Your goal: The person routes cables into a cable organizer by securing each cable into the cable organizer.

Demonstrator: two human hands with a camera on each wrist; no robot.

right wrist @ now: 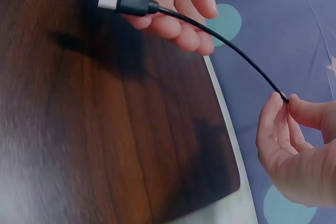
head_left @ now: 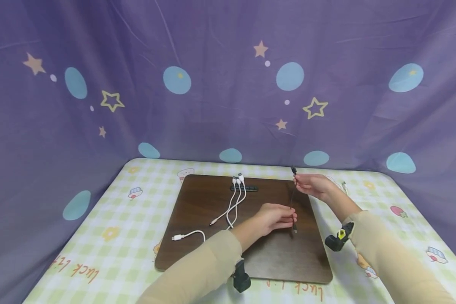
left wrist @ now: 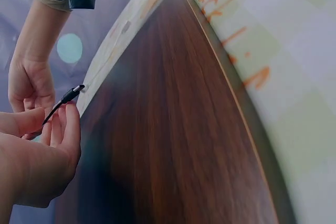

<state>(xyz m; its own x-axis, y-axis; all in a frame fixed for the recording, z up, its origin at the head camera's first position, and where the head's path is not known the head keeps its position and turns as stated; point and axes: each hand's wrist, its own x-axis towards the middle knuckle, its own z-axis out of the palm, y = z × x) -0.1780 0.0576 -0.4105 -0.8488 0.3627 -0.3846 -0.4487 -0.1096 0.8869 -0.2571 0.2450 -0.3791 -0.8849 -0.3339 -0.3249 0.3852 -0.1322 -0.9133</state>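
Between the two hands, above a dark wooden board, hangs a thin black charging cable. My right hand pinches it between thumb and fingertips near its upper end, where a black plug sticks up past the fingers. Lower down, my left hand holds the cable lightly, thumb on one side and curled fingers on the other. The plug with a pale metal tip extends beyond the left fingers. In the left wrist view, this plug shows at the left fingertips.
White charging cables lie on the board, their plugs gathered at a dark cable holder near its back edge. One white plug lies at the left. Another pale plug rests on the checked tablecloth, right of the board. A purple curtain hangs behind.
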